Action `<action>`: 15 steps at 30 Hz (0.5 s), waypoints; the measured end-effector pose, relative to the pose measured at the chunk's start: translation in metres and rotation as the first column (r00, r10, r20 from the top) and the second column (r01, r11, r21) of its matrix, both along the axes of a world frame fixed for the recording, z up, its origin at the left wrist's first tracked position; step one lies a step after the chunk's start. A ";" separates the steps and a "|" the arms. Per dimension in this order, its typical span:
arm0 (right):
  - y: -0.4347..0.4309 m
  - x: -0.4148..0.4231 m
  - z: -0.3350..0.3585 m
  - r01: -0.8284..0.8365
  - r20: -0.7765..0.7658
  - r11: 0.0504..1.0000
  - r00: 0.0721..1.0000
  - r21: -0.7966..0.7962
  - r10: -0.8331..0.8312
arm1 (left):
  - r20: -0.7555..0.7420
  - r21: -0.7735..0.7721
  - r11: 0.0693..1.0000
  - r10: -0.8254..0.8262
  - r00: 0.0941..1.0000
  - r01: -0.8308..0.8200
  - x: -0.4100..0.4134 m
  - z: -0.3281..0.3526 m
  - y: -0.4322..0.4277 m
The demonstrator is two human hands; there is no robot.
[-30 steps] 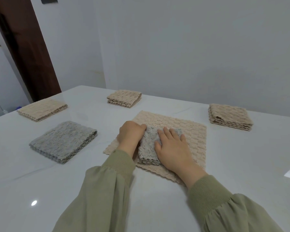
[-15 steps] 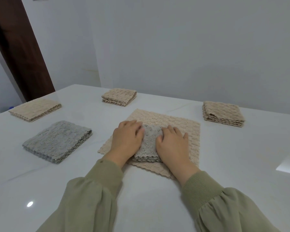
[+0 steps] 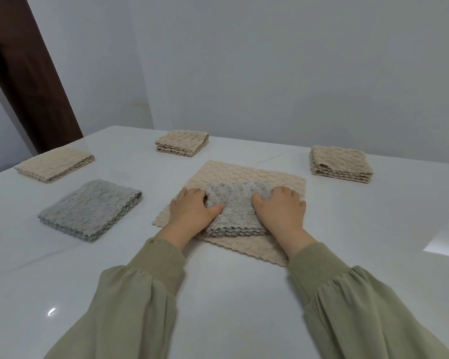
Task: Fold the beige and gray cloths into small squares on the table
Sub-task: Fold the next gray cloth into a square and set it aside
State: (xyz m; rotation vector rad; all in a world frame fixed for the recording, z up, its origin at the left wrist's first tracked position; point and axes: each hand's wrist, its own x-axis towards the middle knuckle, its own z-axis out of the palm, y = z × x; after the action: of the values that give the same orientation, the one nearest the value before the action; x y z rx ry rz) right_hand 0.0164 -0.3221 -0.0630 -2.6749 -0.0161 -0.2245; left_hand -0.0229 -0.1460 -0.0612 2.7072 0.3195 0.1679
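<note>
Head view, looking fwd and down at a white table [image 3: 218, 294]. At centre a small gray cloth [image 3: 235, 213], folded into a thick, near-square pad, sits on top of a flat beige cloth [image 3: 244, 172] spread one layer thick.

Key relation: the small gray cloth lies directly btwn the two hands, so neither is nearer. The left hand [image 3: 192, 216] touches its left side and the right hand [image 3: 280, 211] its right side. It looks a bit wider L-R than deep, w/ its stacked wavy edges facing the person.

Each hand has its thumb laid on the pad's top and its other fingers bent down beside the outer edge, clasping it from both sides. Prob. next step: lift it straight up and set it aside, since the flat beige cloth can't be folded while covered. That's a judgement only.

Hard to see:
- Fingertips are hidden behind the knuckles, so can't tell if they tuck under the pad or just press the layer below.
- The flat beige cloth's middle is covered.
- Green sleeves [image 3: 145, 307] are cut off at the bottom.

Well apart from the hands:
- larger gray cloth [image 3: 88, 211], left, folded less far
- far-left beige cloth [image 3: 53, 164], also folded less far
- back beige square [image 3: 182, 141]
- right beige square [image 3: 340, 164]
</note>
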 end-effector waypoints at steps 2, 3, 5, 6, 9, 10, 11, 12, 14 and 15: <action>-0.001 0.000 0.001 -0.001 -0.015 0.999 1.000 0.050 0.002 | 0.057 -0.142 0.990 -0.004 0.998 0.012 -0.003 0.002 -0.002; -0.002 0.000 0.002 -0.009 -0.021 0.998 1.000 0.069 0.011 | 0.076 -0.252 0.968 -0.002 0.997 0.021 -0.006 0.005 -0.004; -0.004 -0.002 0.004 -0.049 -0.017 0.992 0.999 0.113 0.051 | 0.084 -0.450 0.893 0.010 0.996 0.029 -0.011 0.011 -0.008; -0.004 -0.003 0.004 -0.072 -0.014 0.988 0.997 0.139 0.075 | 0.106 -0.502 0.864 0.022 0.994 0.034 -0.013 0.013 -0.010; -0.005 -0.006 0.005 -0.119 0.014 0.966 0.993 0.231 0.119 | 0.203 -0.566 0.823 0.080 0.976 0.051 -0.019 0.017 -0.018; -0.006 -0.007 0.005 -0.137 0.027 0.948 0.991 0.287 0.134 | 0.224 -0.604 0.796 0.109 0.969 0.050 -0.021 0.018 -0.021; -0.007 -0.009 0.005 -0.159 0.042 0.919 0.987 0.361 0.154 | 0.238 -0.646 0.762 0.135 0.962 0.053 -0.023 0.019 -0.024; -0.008 -0.011 0.006 -0.182 0.060 0.876 0.983 0.446 0.174 | 0.256 -0.683 0.728 0.160 0.953 0.061 -0.025 0.020 -0.026; -0.011 -0.019 0.011 -0.225 0.100 0.776 0.973 0.589 0.206 | 0.290 -0.721 0.688 0.198 0.936 0.078 -0.028 0.021 -0.029; -0.013 -0.023 0.014 -0.245 0.122 0.731 0.968 0.637 0.218 | 0.305 -0.734 0.675 0.218 0.927 0.082 -0.029 0.022 -0.031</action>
State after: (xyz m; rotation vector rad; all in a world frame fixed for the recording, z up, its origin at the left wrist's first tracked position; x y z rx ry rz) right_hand -0.0069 -0.3355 -0.0490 -1.9409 -0.2421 -0.1611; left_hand -0.0517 -0.1771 -0.0390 1.7955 0.2919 0.4589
